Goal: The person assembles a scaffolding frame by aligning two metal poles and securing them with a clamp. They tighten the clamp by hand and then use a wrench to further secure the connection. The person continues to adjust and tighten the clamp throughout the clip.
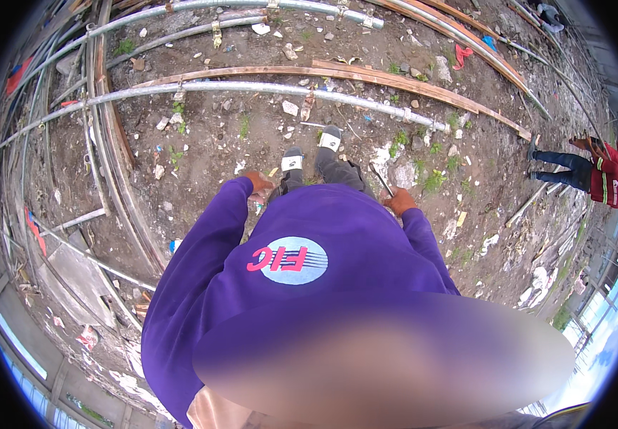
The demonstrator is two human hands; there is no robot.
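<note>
My right hand (pixel 400 202) hangs beside my right thigh, closed round one end of a slim dark metal tool (pixel 380 180). The tool points forward and slightly left; its exact kind is too small to make out. On the other side, my left hand (pixel 259 183) hangs by my left leg, its fingers too small and partly hidden to read. Purple sleeves cover both arms. Ahead of my feet, a long grey metal pipe (pixel 252 86) with clamps on it lies across the dirt, near a wooden plank (pixel 395 87).
More pipes (pixel 216 32) and planks (pixel 105 107) cross the ground ahead and at the left. A flat grey board (pixel 73 279) lies at the left. Stones and scraps litter the dirt (pixel 209 143). A person in a red vest (pixel 607 179) stands at the right.
</note>
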